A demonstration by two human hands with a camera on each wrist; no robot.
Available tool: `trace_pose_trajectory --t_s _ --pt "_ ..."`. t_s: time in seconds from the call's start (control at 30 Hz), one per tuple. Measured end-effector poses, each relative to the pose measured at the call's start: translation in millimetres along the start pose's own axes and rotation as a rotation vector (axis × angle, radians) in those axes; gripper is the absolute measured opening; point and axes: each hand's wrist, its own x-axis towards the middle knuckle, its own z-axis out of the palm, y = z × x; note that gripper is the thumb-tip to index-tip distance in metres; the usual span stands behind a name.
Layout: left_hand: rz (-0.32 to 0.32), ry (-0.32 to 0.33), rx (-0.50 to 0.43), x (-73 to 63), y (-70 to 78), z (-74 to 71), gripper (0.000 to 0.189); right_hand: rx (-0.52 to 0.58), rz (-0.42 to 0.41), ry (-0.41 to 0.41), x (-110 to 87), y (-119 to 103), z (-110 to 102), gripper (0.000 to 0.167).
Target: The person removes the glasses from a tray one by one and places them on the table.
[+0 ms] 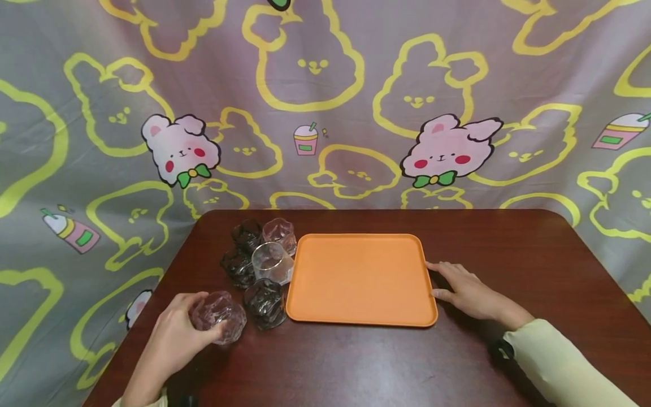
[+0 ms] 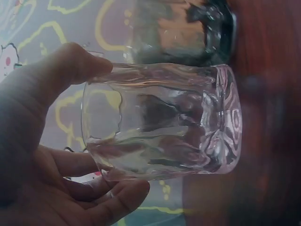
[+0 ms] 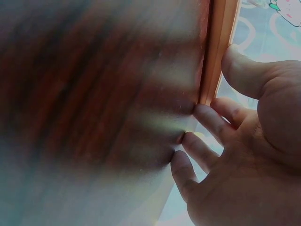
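My left hand [image 1: 173,330] grips a faceted, pink-tinted drinking glass [image 1: 221,319] at the left of the table. In the left wrist view, the thumb lies on one side of this glass [image 2: 164,120] and the fingers on the other, near its rim; its thick base is close over the tabletop. A dark grey glass [image 1: 265,303] stands just right of it. On the right, my right hand [image 1: 470,291] has its fingertips and thumb at the right edge of an orange rectangular tray [image 1: 361,280]. The right wrist view shows those fingers [image 3: 214,123] fairly straight beside the tray's edge [image 3: 222,52].
Left of the tray is a cluster of glasses: a clear one [image 1: 273,264], another pink one [image 1: 279,234] and two dark ones, one behind [image 1: 247,235] and one at the left [image 1: 238,269]. A patterned curtain [image 1: 346,124] hangs behind the brown table [image 1: 330,362].
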Motion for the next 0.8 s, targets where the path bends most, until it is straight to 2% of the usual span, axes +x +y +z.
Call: trace_pose_trajectory --t_s 0.27,0.53,0.8 --pt "-0.021 -0.014 -0.014 8.3 -10.8 9.6 0.068 -0.010 -0.010 0.004 0.6 2 1 0.062" --pt "-0.027 -0.022 -0.018 20.0 -15.5 17.1 0.071 -0.008 -0.001 -0.003 0.5 1 0 0.062" --pt "-0.004 0.008 -0.029 27.9 -16.2 22.7 0.072 -0.012 0.001 0.001 0.4 0 0 0.062"
